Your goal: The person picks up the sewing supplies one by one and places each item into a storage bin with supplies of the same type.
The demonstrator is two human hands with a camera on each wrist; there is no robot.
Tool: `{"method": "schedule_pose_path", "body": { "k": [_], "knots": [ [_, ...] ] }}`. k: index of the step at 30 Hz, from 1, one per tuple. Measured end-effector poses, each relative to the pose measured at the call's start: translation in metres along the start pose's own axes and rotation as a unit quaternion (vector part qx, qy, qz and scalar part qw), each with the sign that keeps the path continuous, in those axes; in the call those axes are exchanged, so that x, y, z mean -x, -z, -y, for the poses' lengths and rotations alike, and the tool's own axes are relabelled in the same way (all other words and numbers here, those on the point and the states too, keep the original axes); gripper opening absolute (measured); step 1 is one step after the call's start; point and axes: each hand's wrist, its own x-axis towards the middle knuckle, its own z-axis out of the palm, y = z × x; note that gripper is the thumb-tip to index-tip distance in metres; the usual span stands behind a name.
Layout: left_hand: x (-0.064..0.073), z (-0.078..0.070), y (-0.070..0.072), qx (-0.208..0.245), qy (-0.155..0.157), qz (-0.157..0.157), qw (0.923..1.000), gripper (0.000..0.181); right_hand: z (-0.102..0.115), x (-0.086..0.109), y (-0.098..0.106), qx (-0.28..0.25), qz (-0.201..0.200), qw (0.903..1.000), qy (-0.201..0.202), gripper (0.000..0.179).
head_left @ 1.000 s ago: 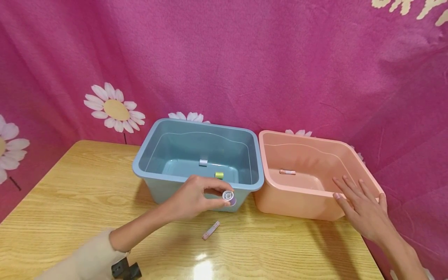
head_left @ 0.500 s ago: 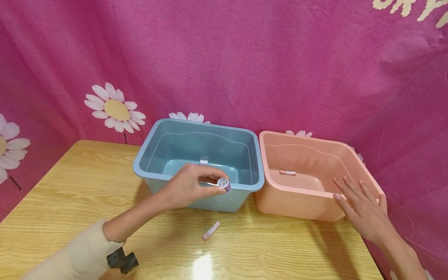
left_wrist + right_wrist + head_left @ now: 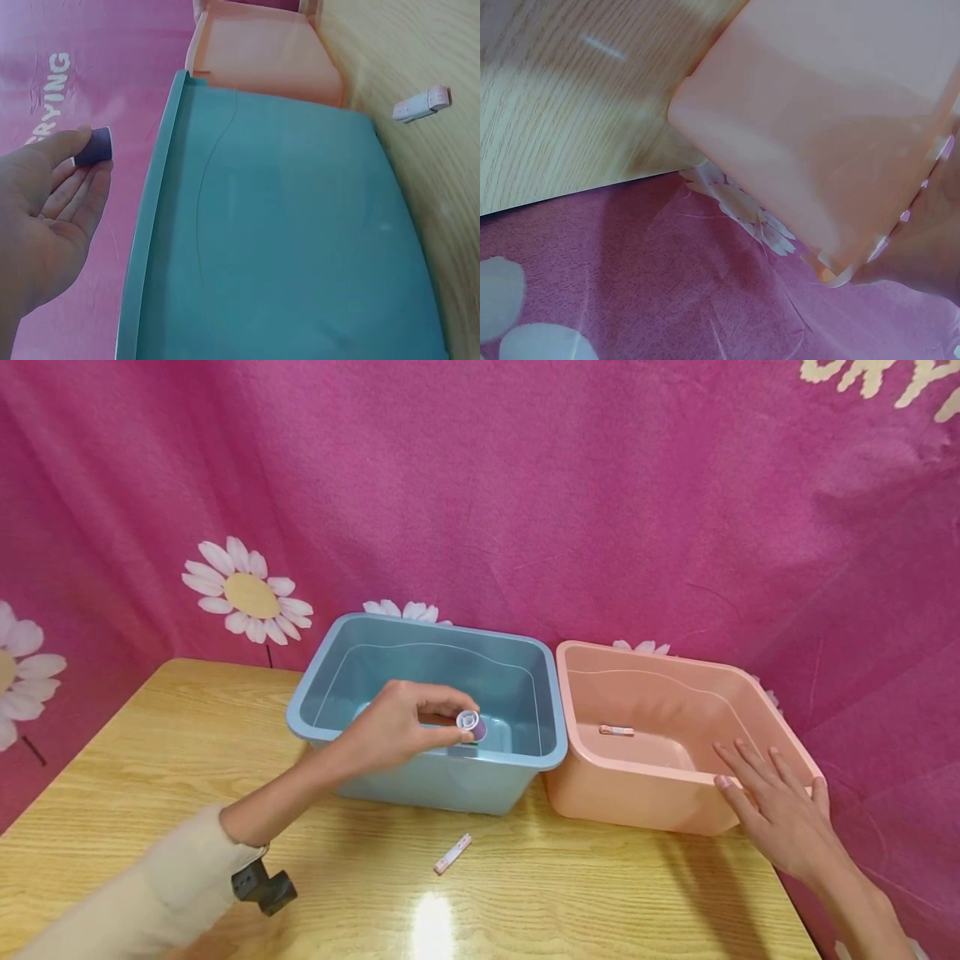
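Note:
Between thumb and fingertips, my left hand [image 3: 397,722] pinches a spool of purple thread [image 3: 477,727] with a white end. In the head view the spool overlaps the inside of the blue bin [image 3: 442,781], just past its front rim. The left wrist view shows the purple spool [image 3: 96,146] above the bin's rim. My right hand [image 3: 783,806] rests with spread, straight fingers on the front right rim of the pink bin [image 3: 637,797]. Inside that bin lies a small pink-and-white folded strip [image 3: 617,730].
A similar pink-and-white strip [image 3: 452,853] lies on the wooden table [image 3: 360,893] in front of the blue bin. The two bins stand side by side against a magenta curtain [image 3: 465,510] with daisies. The table's right edge runs below my right hand.
My left hand has moved forward and slightly left with the spool, from in front of the blue bin to over its rim. It now hides the spools seen inside earlier. My right hand stays put.

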Motion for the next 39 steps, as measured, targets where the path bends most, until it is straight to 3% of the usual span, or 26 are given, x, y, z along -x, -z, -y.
{"method": "schedule_pose_path", "body": {
  "k": [20,39],
  "knots": [
    [-0.022,0.01,0.016,-0.043,0.034,-0.022,0.9982,0.02,0.002,0.0,0.001,-0.003,0.001,1.0,0.002,0.052],
    [-0.042,0.024,0.021,-0.079,0.076,-0.022,0.9938,0.015,0.0,0.001,0.0,-0.001,-0.003,1.0,0.006,0.052]
  ]
}}
